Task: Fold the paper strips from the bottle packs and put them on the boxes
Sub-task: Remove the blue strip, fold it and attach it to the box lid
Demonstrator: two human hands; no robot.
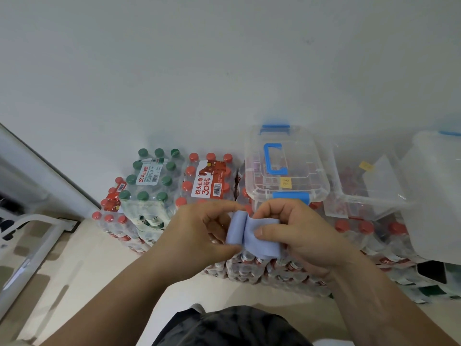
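A light blue paper strip [252, 234] is bent into a fold between both hands, held in the air in front of the bottle packs. My left hand [199, 231] pinches its left, rolled-over end between thumb and fingers. My right hand [296, 233] grips its right part, with the thumb pressed on top of the paper. Shrink-wrapped packs of red-capped bottles [210, 178] and green-capped bottles [149, 176] are stacked against the wall. On them stands a clear plastic box with blue handle and latches [287, 166].
A second clear box [361, 186] and a frosted white bin [434, 196] stand to the right on more packs. A white wall rises behind. At the left are a white metal frame [37, 236] and bare beige floor [87, 265].
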